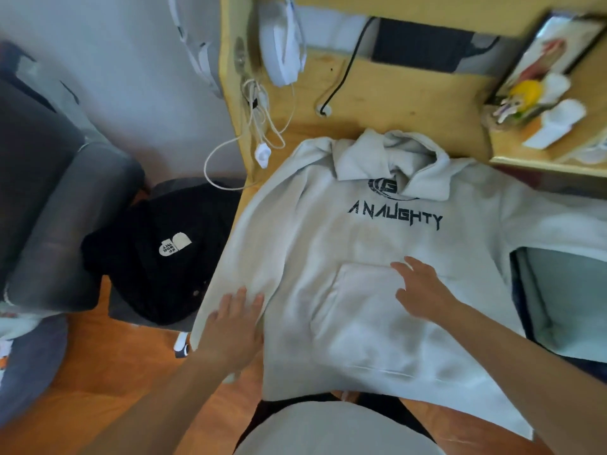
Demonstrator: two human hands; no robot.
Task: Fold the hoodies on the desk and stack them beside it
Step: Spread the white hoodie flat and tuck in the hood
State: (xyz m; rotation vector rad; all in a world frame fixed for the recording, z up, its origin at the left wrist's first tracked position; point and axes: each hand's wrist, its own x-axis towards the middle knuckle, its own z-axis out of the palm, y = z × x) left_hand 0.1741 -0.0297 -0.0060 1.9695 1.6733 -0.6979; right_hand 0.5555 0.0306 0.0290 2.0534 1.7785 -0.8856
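1. The left hand [235, 326] lies flat, fingers spread and gripping nothing, on the left sleeve [236, 257] of the pale grey cotton hoodie with dark chest lettering [377, 257]. That sleeve hangs past the desk edge.
2. The right hand [422, 290] is also open and flat, pressing on the front kangaroo pocket [361, 320]; neither hand pinches cloth.
3. The hoodie lies face-up across the light wooden desk [410, 103], hood [391, 156] toward the back, hem draping toward the person.
4. This looks like smoothing before the first fold. Sweep outward from the pocket, then bring the left sleeve in across the chest so the side edge runs straight.
5. A folded black hoodie with a white logo [164, 254] sits on a grey seat [128, 310] left of the desk, likely the stack's base.
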